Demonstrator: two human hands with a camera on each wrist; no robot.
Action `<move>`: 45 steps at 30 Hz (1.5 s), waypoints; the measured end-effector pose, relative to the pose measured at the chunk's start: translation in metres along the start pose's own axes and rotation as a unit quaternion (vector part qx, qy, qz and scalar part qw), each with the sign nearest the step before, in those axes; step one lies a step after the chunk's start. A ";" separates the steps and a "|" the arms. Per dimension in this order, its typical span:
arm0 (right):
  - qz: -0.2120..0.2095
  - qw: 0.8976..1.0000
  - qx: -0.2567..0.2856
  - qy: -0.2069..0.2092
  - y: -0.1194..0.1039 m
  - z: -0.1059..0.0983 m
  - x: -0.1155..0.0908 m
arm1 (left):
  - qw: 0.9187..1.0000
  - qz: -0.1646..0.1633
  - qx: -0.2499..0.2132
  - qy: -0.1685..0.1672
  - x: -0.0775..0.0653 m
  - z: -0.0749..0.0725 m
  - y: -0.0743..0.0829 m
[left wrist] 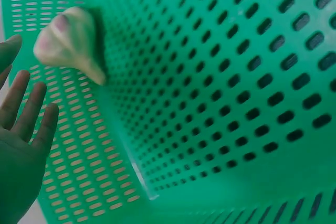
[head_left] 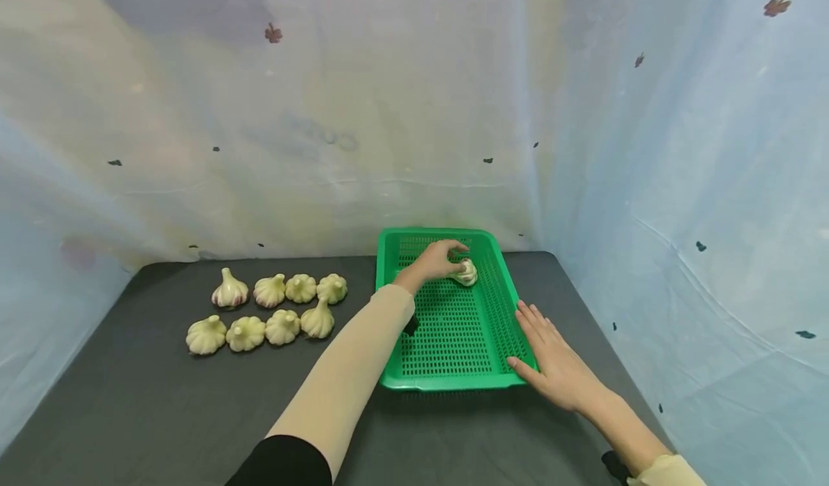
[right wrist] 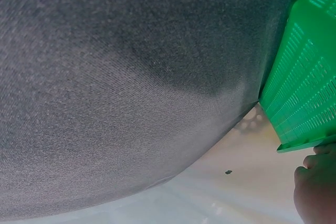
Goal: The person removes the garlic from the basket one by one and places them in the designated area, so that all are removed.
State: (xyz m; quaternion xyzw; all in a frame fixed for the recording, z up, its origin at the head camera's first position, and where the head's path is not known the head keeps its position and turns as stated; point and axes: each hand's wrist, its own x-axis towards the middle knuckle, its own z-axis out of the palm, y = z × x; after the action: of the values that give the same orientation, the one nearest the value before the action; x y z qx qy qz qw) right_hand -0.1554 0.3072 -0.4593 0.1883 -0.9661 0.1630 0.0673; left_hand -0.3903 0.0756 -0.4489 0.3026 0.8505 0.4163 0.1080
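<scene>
A green perforated plastic basket point(head_left: 447, 383) stands on the dark table. Inside it, toward the back, lies one garlic bulb point(head_left: 468, 274), whitish with purple tinges. Reaching into the basket, my left hand point(head_left: 432, 261) is close beside that bulb. In the left wrist view its loosely extended fingers point(left wrist: 38, 109) are apart from the garlic, which rests against the perforated plastic with its stem pointing down and right. My right hand point(head_left: 553, 363) lies at the basket's right rim, fingers straight and touching the edge.
Left of the basket, several garlic bulbs point(head_left: 283, 327) sit on the dark cloth-covered table point(head_left: 194, 414) in two rows. A pale patterned sheet point(head_left: 401, 111) hangs behind the table and along the right side.
</scene>
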 end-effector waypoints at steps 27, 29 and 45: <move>-0.009 1.000 -0.002 0.009 -0.001 -0.001 -0.002 | 0.999 -0.037 0.008 -0.002 -0.001 0.031 -0.002; -0.009 1.000 0.001 0.010 0.000 -0.001 -0.002 | 0.999 -0.031 0.014 -0.003 0.000 0.030 0.000; -0.007 1.000 0.002 0.007 -0.001 0.000 -0.002 | 0.999 0.027 0.026 0.038 -0.004 0.000 0.025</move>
State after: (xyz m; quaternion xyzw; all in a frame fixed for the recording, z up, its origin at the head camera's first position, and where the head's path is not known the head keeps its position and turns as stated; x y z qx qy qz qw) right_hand -0.1532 0.3069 -0.4588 0.1945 -0.9640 0.1654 0.0745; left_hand -0.3766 0.0852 -0.4304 0.3120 0.8561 0.4080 0.0570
